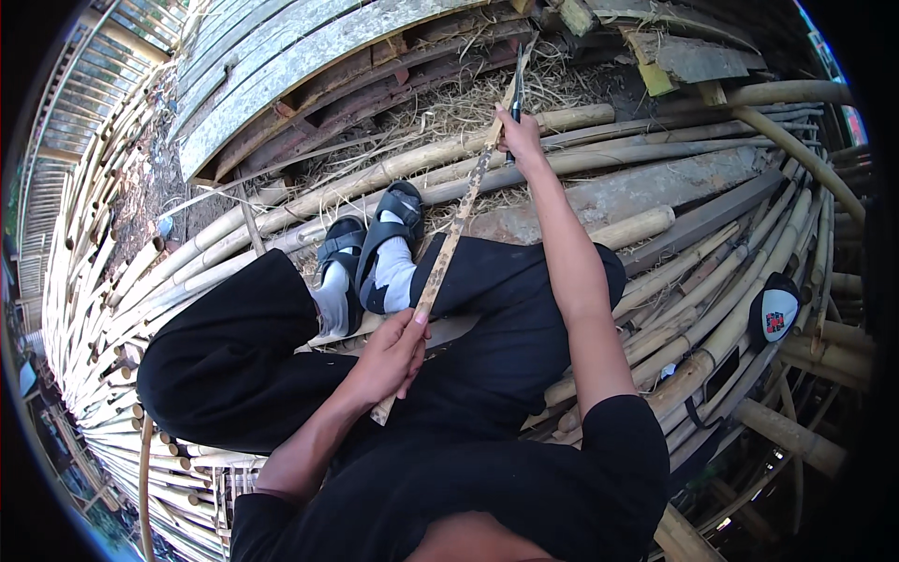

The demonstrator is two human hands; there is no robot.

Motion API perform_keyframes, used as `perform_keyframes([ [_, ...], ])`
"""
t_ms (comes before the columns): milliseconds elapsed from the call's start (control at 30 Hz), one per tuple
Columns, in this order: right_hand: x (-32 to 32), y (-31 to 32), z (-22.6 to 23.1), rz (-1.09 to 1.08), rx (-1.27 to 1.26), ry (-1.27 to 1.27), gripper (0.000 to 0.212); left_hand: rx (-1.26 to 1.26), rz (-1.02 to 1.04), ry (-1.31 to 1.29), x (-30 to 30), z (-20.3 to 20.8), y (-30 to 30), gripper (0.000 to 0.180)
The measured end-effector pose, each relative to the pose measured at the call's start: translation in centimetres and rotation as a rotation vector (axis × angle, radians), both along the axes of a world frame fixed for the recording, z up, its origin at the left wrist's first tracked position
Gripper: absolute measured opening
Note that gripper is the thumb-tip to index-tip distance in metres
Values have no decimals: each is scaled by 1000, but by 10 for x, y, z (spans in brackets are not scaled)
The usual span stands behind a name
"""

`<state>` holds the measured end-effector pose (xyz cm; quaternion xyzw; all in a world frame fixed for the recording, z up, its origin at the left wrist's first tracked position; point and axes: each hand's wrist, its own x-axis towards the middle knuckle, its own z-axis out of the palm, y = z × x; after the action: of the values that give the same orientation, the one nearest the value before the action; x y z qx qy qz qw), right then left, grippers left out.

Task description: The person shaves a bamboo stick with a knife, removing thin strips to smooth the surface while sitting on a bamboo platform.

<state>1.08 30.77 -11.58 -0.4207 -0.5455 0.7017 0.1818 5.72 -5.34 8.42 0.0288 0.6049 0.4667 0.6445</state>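
Observation:
A long, narrow bamboo strip [459, 220] with dark speckles runs from my lap out past my shoes. My left hand [391, 351] is closed around it near its lower end, a short piece sticking out below the fingers. Farther out, my right hand [522, 138] is closed on a slim dark knife [518, 84] whose tip points away from me. The knife lies along the right side of the strip's far part, and my right fingers also touch the strip there. How much of the handle is inside the fist is hidden.
Bamboo poles [646, 225] lie beneath and around my crossed legs. Ahead stands a low wooden platform [309, 70], with pale shavings [449, 112] heaped along its edge. A cap [775, 309] rests on poles at the right. More stacked bamboo [94, 309] fills the left.

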Motion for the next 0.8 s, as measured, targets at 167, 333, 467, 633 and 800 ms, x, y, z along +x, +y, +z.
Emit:
perform_keyframes([
  [167,8,7,2,-15,-128,82,33,69,162,-272,8,-2,11,35],
  [333,10,8,-2,-50,-118,61,32,134,226,-359,26,-17,17,33],
  [467,13,8,-5,-78,-107,72,29,161,251,-428,23,-9,13,32],
  [633,17,5,0,-49,-125,63,30,175,262,-446,24,-18,11,31],
  [800,34,1,8,-111,-192,33,31,198,264,-449,27,-30,16,31],
])
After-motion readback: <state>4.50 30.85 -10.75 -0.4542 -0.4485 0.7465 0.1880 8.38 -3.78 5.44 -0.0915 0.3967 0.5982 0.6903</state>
